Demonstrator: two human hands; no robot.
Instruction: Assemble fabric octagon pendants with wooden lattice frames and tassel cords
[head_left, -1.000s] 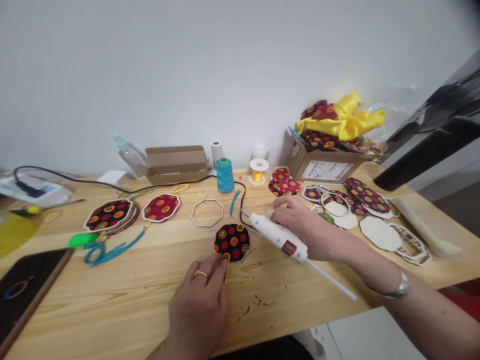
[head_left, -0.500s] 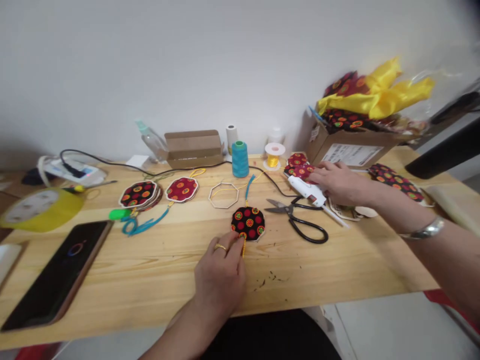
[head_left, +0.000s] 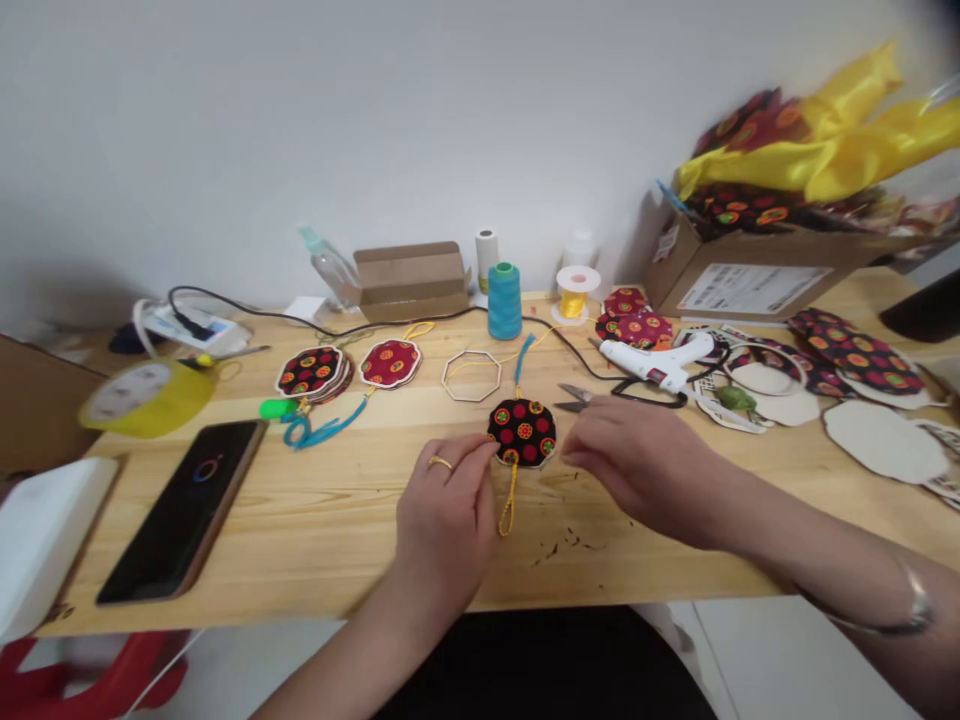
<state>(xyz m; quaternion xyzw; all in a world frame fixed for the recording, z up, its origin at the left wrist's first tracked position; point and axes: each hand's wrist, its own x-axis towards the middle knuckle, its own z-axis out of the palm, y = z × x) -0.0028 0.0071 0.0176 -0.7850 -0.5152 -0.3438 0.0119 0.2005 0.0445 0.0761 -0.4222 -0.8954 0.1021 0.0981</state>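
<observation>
A black fabric pendant [head_left: 523, 430] with red and green flower motifs lies flat on the table, a yellow loop [head_left: 508, 505] at its near edge and a blue cord at its far edge. My left hand [head_left: 450, 510] pinches its left edge between thumb and fingers. Just off its right edge is my right hand [head_left: 637, 465], fingers curled together; whatever may be between them is hidden. Black-handled scissors [head_left: 576, 397] lie partly covered by that hand. Behind it, a white glue gun [head_left: 649, 362] rests on the table.
Finished-looking pendants [head_left: 391, 363] and a phone [head_left: 180, 510] lie left. Blue thread [head_left: 505, 302], a yellow cord spool [head_left: 576, 295] and an octagonal frame [head_left: 471, 376] are behind. At right are pale shaped pieces [head_left: 885, 440] and a cardboard box [head_left: 757, 275] of fabric.
My right hand has come away from beside the glue gun to the pendant's right side, now over the scissors' handles. My left hand stays at the pendant; the camera view has shifted.
</observation>
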